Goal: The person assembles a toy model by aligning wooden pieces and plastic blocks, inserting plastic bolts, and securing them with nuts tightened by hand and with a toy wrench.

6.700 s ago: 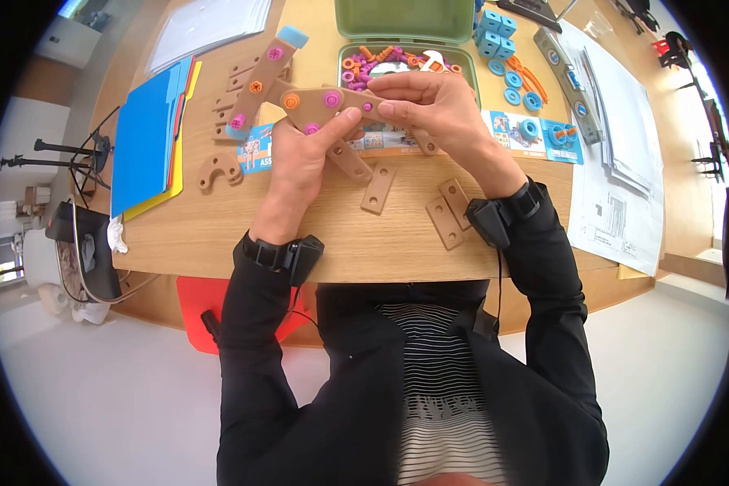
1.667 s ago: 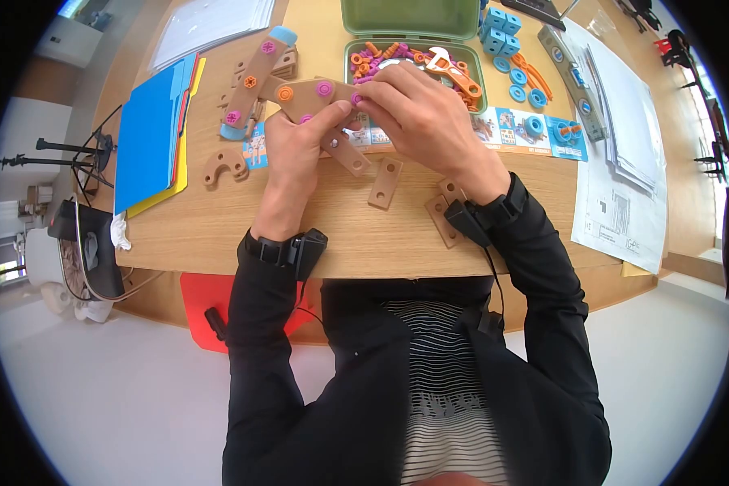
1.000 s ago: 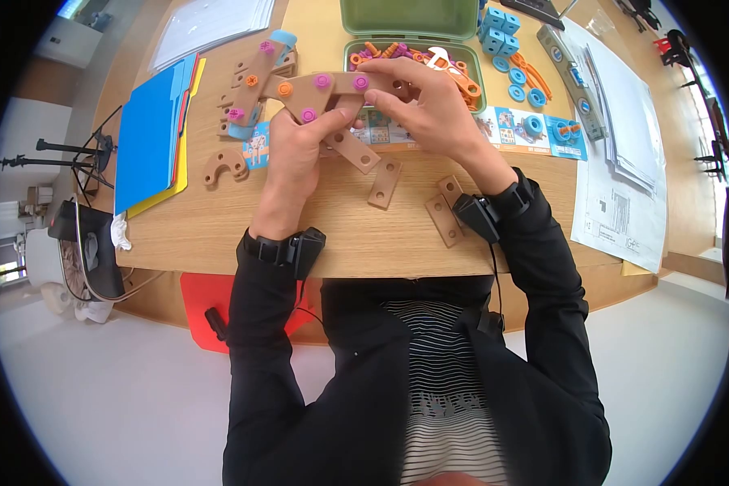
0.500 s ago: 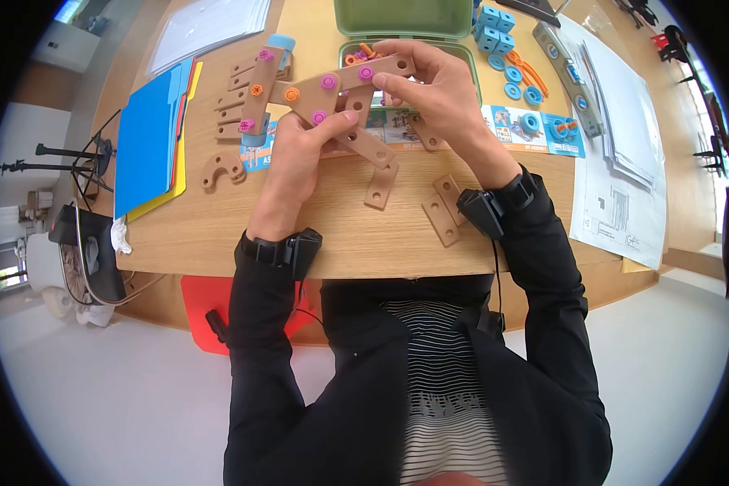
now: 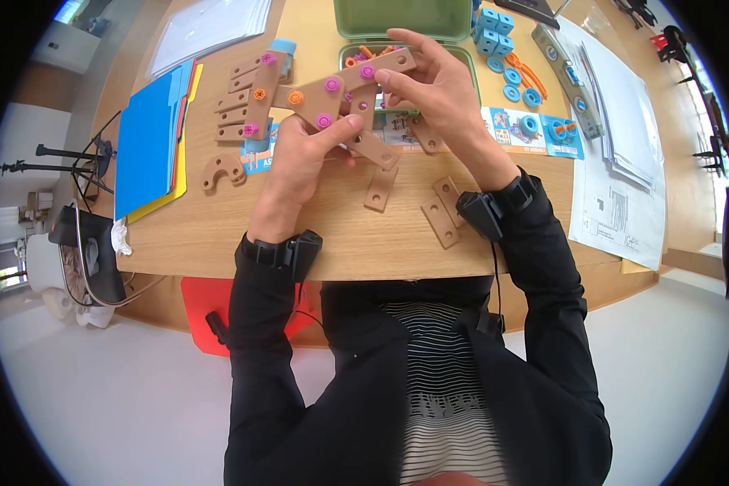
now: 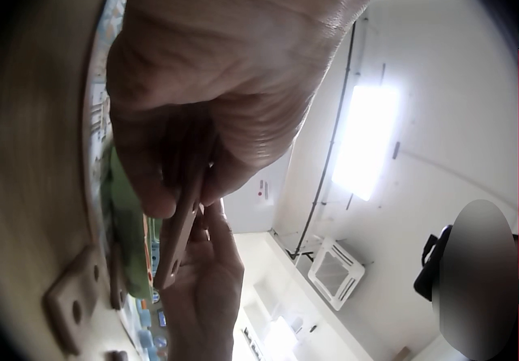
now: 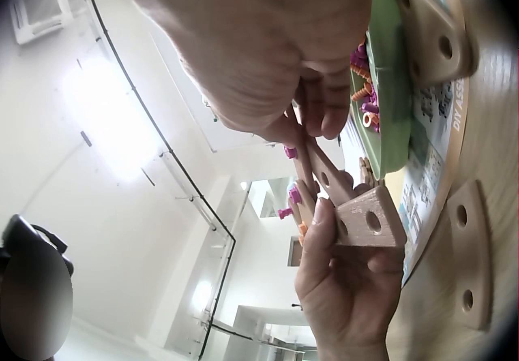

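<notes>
Both hands hold a brown toy-plank assembly above the table. In the head view, my left hand (image 5: 296, 166) grips its middle, thumb over the lower strip (image 5: 374, 151) below the broad brown plate (image 5: 314, 99). My right hand (image 5: 441, 93) pinches the upper strip (image 5: 390, 66), which tilts up to the right, beside a pink bolt (image 5: 368, 72). Pink bolts and an orange bolt (image 5: 296, 98) sit in the plate. At the assembly's left end is a crosswise strip (image 5: 261, 95) with light-blue pieces behind it. In the right wrist view, the lower strip (image 7: 377, 219) juts past the left thumb.
An open green box (image 5: 471, 69) of pink and orange bolts stands behind the hands, near blue blocks (image 5: 494, 31) and an instruction sheet (image 5: 506, 130). Loose strips (image 5: 439, 223) and a curved piece (image 5: 223, 171) lie on the table (image 5: 324, 243). Blue folders (image 5: 150, 134) are left.
My right hand has gone from the pink bolt to the upper strip's end, and that strip now slants upward to the right. The left hand keeps its grip; the lower strip has shifted right.
</notes>
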### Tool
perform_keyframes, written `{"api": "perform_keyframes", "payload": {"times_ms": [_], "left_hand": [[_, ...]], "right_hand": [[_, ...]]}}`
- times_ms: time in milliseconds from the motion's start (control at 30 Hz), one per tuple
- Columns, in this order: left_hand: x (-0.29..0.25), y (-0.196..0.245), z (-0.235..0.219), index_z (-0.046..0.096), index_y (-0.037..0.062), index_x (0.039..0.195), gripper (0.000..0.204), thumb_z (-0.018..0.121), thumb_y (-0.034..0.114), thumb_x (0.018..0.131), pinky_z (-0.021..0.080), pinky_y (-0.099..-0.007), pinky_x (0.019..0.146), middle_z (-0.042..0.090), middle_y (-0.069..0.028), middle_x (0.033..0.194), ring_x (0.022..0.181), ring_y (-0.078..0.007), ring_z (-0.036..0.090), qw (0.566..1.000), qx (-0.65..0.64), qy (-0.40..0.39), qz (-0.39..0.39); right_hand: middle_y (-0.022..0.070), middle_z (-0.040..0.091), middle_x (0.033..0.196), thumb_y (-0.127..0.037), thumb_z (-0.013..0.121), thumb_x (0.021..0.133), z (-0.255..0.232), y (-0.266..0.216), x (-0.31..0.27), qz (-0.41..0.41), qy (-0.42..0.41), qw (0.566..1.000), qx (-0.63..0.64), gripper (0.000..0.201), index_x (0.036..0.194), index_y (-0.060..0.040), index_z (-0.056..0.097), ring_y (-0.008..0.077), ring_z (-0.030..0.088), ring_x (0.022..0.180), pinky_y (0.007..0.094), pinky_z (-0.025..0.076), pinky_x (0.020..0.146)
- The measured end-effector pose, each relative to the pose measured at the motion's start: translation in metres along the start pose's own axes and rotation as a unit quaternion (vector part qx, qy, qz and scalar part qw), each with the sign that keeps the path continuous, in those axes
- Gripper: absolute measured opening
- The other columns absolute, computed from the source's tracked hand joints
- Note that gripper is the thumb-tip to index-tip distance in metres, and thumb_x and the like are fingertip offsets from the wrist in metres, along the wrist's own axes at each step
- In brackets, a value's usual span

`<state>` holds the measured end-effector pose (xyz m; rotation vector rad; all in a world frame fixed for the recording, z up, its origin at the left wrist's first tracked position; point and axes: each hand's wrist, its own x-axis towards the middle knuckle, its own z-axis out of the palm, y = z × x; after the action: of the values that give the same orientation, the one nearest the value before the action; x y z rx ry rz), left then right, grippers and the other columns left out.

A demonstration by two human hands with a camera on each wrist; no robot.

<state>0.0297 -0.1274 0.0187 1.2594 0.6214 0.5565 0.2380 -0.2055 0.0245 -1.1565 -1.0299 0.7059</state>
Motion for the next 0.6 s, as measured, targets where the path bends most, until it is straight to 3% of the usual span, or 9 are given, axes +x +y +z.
{"api": "perform_keyframes", "payload": {"times_ms": [67, 167, 233, 267, 600], "left_hand": [[0.003, -0.005, -0.001, 0.071, -0.0028, 0.119, 0.031, 0.08, 0.017, 0.097, 0.06, -0.0296, 0.064, 0.076, -0.0091, 0.103, 0.086, -0.0158, 0.075, 1.0, -0.014, 0.014, 0.017], [0.005, -0.007, -0.001, 0.071, -0.0036, 0.117, 0.029, 0.08, 0.016, 0.097, 0.061, -0.031, 0.069, 0.076, -0.0103, 0.103, 0.087, -0.0177, 0.074, 0.997, -0.035, 0.05, 0.055], [0.005, -0.005, -0.001, 0.072, -0.005, 0.115, 0.029, 0.08, 0.016, 0.097, 0.062, -0.0317, 0.072, 0.076, -0.0118, 0.102, 0.087, -0.019, 0.074, 0.994, -0.043, 0.07, 0.076], [0.005, -0.003, 0.0, 0.072, -0.0051, 0.115, 0.029, 0.08, 0.016, 0.097, 0.062, -0.032, 0.073, 0.076, -0.012, 0.103, 0.087, -0.0192, 0.074, 0.992, -0.044, 0.077, 0.089], [0.005, -0.005, -0.006, 0.072, -0.0051, 0.115, 0.029, 0.081, 0.015, 0.096, 0.061, -0.0321, 0.074, 0.075, -0.0129, 0.105, 0.09, -0.0192, 0.074, 0.989, -0.044, 0.084, 0.109]], "right_hand": [[0.0106, 0.077, 0.102, -0.019, 0.083, 0.095, 0.001, 0.001, 0.0, 0.002, 0.019, 1.0, 0.023, 0.048, 0.135, 0.0038, 0.067, 0.0097, 0.071, 0.081, 0.0246, 0.06, 0.066], [0.0098, 0.077, 0.095, -0.026, 0.08, 0.098, -0.003, 0.002, 0.001, 0.067, -0.052, 0.996, -0.027, 0.041, 0.125, 0.0044, 0.072, 0.0098, 0.07, 0.073, 0.0247, 0.058, 0.063], [0.0078, 0.076, 0.087, -0.029, 0.077, 0.101, -0.003, -0.003, -0.004, 0.122, -0.171, 0.974, -0.081, 0.035, 0.11, 0.0046, 0.077, 0.0093, 0.068, 0.067, 0.0249, 0.056, 0.062], [0.0058, 0.075, 0.083, -0.027, 0.077, 0.101, 0.0, 0.001, -0.006, 0.115, -0.183, 0.972, -0.096, 0.031, 0.098, 0.0038, 0.078, 0.0083, 0.067, 0.064, 0.0241, 0.056, 0.062], [0.004, 0.075, 0.082, -0.026, 0.074, 0.103, 0.006, -0.006, -0.012, 0.144, -0.213, 0.964, -0.074, 0.029, 0.108, 0.0027, 0.076, 0.007, 0.066, 0.068, 0.0227, 0.055, 0.062]]}}
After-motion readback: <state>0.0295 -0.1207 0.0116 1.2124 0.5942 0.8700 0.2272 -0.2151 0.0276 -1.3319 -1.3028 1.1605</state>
